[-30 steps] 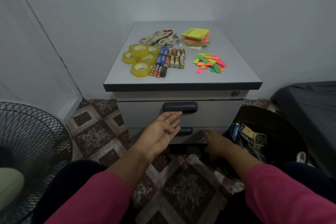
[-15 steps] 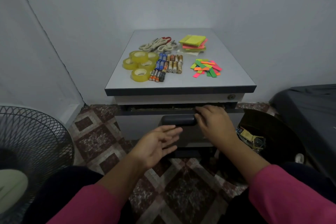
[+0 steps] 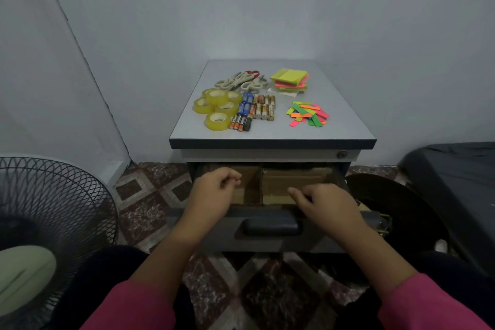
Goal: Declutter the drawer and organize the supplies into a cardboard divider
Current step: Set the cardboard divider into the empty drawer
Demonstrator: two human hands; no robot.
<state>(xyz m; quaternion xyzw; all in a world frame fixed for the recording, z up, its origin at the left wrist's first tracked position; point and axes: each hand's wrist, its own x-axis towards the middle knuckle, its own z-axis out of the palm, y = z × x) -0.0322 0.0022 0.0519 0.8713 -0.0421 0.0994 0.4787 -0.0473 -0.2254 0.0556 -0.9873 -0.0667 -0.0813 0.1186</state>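
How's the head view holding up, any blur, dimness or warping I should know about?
Head view: dim, flat light with no glare; wide-angle bending curves the wall corner and fan; the drawer interior and cardboard divider sit in shadow; both hands look slightly soft; the tabletop supplies are readable.

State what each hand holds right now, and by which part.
Neither clearly holds anything. The left hand hovers loosely curled over the cardboard divider; the right hand rests at the open drawer's front edge, fingers spread.
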